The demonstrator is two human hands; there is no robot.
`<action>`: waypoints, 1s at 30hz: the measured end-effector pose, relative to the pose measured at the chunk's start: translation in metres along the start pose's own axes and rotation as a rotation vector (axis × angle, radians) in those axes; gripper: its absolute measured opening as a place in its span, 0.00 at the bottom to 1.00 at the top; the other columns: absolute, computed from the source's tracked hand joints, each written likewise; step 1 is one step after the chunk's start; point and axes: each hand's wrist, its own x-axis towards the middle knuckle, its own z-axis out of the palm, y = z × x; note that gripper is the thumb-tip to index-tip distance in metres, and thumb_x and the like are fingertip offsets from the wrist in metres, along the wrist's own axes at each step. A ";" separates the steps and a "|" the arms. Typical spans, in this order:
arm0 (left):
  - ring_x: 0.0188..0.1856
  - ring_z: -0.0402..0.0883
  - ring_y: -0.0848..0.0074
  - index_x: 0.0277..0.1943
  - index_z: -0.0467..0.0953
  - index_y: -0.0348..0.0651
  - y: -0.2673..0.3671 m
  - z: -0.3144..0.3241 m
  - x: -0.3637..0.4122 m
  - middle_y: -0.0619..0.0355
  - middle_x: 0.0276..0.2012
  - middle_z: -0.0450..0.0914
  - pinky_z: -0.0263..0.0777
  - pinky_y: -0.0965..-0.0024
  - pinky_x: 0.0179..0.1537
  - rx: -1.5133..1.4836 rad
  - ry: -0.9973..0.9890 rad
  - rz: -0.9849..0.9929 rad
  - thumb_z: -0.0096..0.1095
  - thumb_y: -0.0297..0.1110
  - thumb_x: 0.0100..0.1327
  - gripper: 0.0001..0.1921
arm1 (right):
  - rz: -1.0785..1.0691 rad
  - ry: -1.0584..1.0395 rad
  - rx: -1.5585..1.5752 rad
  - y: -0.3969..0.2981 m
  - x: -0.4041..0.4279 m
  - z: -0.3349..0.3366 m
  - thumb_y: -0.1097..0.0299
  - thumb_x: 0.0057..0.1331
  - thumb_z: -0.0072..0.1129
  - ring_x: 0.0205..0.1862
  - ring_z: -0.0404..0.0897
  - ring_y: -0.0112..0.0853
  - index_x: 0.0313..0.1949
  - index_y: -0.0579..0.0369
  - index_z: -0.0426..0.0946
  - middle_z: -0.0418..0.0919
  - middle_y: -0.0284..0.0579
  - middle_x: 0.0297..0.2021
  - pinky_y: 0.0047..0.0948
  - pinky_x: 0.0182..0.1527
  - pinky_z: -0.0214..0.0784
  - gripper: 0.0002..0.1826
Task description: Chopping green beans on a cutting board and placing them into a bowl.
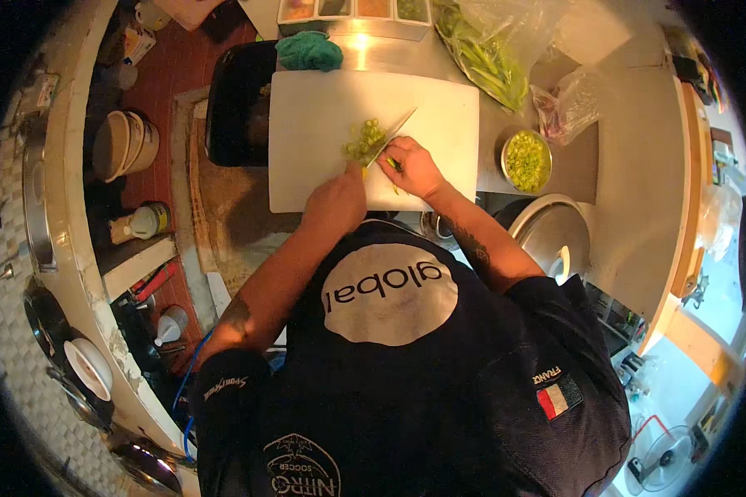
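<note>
A white cutting board lies on a metal worktop. My left hand is closed on the handle of a kitchen knife, whose blade slants up and right across the board. Beside the blade, my right hand grips slender green vegetable pieces with curled fingers. A small heap of chopped green vegetable lies left of the blade. Right of the board stands a round metal bowl filled with chopped green vegetable. The knife handle is mostly hidden by my left hand.
A green cloth touches the board's top left, near a black bin. Behind are ingredient containers and a clear bag of long green vegetables. Another plastic bag lies at right, above a large round metal lid.
</note>
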 end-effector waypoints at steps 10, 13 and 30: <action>0.42 0.83 0.41 0.53 0.64 0.33 -0.001 0.008 0.011 0.31 0.38 0.82 0.74 0.42 0.46 -0.061 -0.052 -0.003 0.46 0.35 0.73 0.14 | 0.042 -0.046 -0.025 0.001 -0.001 0.001 0.70 0.60 0.65 0.41 0.79 0.45 0.34 0.54 0.80 0.79 0.46 0.36 0.39 0.45 0.75 0.04; 0.45 0.84 0.45 0.50 0.68 0.33 -0.014 0.031 0.013 0.34 0.40 0.83 0.77 0.46 0.46 -0.065 -0.009 -0.051 0.47 0.29 0.68 0.11 | 0.011 -0.019 -0.006 -0.001 0.000 0.002 0.70 0.60 0.65 0.42 0.79 0.45 0.34 0.54 0.80 0.79 0.46 0.36 0.39 0.45 0.75 0.05; 0.42 0.82 0.40 0.54 0.64 0.33 -0.036 0.026 0.035 0.33 0.38 0.82 0.74 0.42 0.45 -0.095 0.011 -0.022 0.43 0.39 0.75 0.16 | 0.001 -0.020 -0.032 0.006 -0.006 0.001 0.67 0.60 0.68 0.44 0.79 0.43 0.36 0.53 0.82 0.81 0.44 0.38 0.38 0.47 0.74 0.07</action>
